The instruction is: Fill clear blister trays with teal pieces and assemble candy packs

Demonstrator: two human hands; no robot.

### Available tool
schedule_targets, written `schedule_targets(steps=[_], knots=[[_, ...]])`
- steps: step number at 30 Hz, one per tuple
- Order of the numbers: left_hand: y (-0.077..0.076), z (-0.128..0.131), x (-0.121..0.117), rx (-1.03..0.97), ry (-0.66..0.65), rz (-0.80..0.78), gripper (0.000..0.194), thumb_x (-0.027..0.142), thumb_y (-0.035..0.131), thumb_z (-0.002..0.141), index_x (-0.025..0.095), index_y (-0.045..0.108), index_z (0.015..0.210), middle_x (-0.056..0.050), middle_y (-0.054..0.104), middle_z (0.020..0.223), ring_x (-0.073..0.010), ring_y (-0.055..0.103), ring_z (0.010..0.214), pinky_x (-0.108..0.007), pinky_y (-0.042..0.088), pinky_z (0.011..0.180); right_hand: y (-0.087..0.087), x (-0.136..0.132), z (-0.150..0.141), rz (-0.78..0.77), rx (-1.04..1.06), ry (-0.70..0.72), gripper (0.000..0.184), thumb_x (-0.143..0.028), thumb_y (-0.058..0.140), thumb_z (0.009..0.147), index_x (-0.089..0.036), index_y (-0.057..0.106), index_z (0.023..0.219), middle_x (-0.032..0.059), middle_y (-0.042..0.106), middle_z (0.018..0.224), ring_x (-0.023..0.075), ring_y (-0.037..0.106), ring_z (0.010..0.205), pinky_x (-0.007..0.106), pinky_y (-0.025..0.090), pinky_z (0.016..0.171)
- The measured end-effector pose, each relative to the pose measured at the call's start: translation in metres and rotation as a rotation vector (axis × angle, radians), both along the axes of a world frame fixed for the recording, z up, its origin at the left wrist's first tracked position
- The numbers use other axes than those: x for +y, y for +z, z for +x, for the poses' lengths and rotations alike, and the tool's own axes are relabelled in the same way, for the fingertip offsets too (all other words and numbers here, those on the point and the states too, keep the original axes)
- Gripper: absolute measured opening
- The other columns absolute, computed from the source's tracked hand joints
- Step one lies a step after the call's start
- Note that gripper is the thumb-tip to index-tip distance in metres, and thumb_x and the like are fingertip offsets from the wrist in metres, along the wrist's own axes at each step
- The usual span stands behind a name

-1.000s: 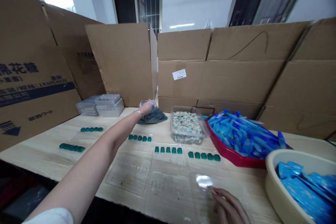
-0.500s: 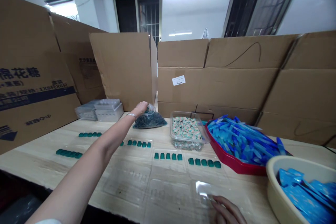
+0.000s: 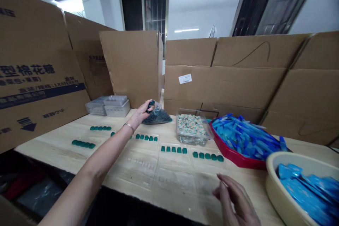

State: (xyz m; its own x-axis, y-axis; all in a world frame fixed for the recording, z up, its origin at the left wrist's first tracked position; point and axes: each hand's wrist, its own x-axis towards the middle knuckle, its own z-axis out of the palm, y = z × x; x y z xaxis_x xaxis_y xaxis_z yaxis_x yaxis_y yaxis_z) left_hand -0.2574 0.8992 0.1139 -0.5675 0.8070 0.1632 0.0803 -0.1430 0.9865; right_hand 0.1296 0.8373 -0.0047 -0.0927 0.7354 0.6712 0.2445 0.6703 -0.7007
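My left hand (image 3: pixel 143 112) reaches far across the table, closed round a few dark green pieces just lifted out of a clear plastic bag (image 3: pixel 158 116) full of them. My right hand (image 3: pixel 235 203) hovers at the near edge with its fingers loosely spread and nothing in them. Clear plastic trays (image 3: pixel 169 178) lie flat on the table. Rows of small green pieces (image 3: pixel 173 149) sit in the far trays, with more green rows (image 3: pixel 83 144) at the left.
A clear tub of patterned pieces (image 3: pixel 191 126) stands mid-table. At the right are a red tray of blue sticks (image 3: pixel 245 141) and a cream bowl (image 3: pixel 280 194) of blue packets. Grey boxes (image 3: pixel 116 104) sit far left. Cardboard walls (image 3: pixel 225 74) ring the table.
My left hand has drawn back out of the bag holding green pieces. My right hand has lifted off the clear tray and opened.
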Motion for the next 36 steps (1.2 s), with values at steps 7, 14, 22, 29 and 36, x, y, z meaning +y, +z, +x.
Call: schedule_targets(steps=[7, 14, 22, 29, 36], knots=[[-0.050, 0.131, -0.097, -0.714, -0.403, 0.164, 0.019, 0.032, 0.061, 0.078, 0.014, 0.057, 0.085, 0.000, 0.047, 0.071, -0.0001, 0.037, 0.047, -0.008, 0.023, 0.032, 0.051, -0.022, -0.080, -0.120, 0.110, 0.274, 0.025, -0.029, 0.048, 0.086, -0.018, 0.061, 0.105, 0.0112, 0.058, 0.109, 0.0171, 0.062, 0.085, 0.030, 0.055, 0.069], [-0.075, 0.180, -0.152, -0.752, -0.334, 0.213, 0.029, 0.029, 0.069, 0.071, 0.015, 0.062, 0.095, 0.001, 0.048, 0.073, 0.0000, 0.038, 0.048, -0.008, 0.024, 0.033, 0.043, -0.029, -0.113, -0.369, 0.153, 0.511, 0.021, -0.032, 0.058, 0.079, -0.016, 0.064, 0.091, 0.0068, 0.068, 0.088, 0.0160, 0.064, 0.075, 0.030, 0.054, 0.071], [-0.070, 0.181, -0.179, -0.675, -0.234, 0.197, 0.029, 0.033, 0.072, 0.067, 0.013, 0.063, 0.086, 0.001, 0.047, 0.069, -0.0002, 0.037, 0.046, -0.009, 0.022, 0.032, 0.049, -0.048, -0.108, -0.388, 0.170, 0.574, 0.027, -0.034, 0.061, 0.075, -0.016, 0.062, 0.095, 0.0074, 0.068, 0.090, 0.0161, 0.063, 0.078, 0.027, 0.053, 0.068], [-0.078, 0.173, -0.177, -0.711, -0.173, 0.252, 0.029, 0.033, 0.071, 0.068, 0.010, 0.062, 0.084, 0.000, 0.050, 0.073, 0.0008, 0.036, 0.045, -0.010, 0.022, 0.032, 0.040, -0.044, -0.127, -0.492, 0.254, 0.662, 0.022, -0.034, 0.066, 0.071, -0.018, 0.068, 0.085, 0.0039, 0.069, 0.085, 0.0164, 0.064, 0.077, 0.031, 0.052, 0.075], [-0.090, 0.161, -0.181, -0.668, -0.139, 0.203, 0.033, 0.035, 0.069, 0.070, 0.010, 0.063, 0.091, 0.002, 0.045, 0.066, -0.0001, 0.034, 0.044, -0.010, 0.022, 0.032, 0.018, -0.038, -0.145, -0.751, 0.489, 0.646, 0.023, -0.036, 0.073, 0.064, -0.016, 0.068, 0.074, 0.0016, 0.067, 0.074, 0.0142, 0.061, 0.070, 0.031, 0.050, 0.073]])
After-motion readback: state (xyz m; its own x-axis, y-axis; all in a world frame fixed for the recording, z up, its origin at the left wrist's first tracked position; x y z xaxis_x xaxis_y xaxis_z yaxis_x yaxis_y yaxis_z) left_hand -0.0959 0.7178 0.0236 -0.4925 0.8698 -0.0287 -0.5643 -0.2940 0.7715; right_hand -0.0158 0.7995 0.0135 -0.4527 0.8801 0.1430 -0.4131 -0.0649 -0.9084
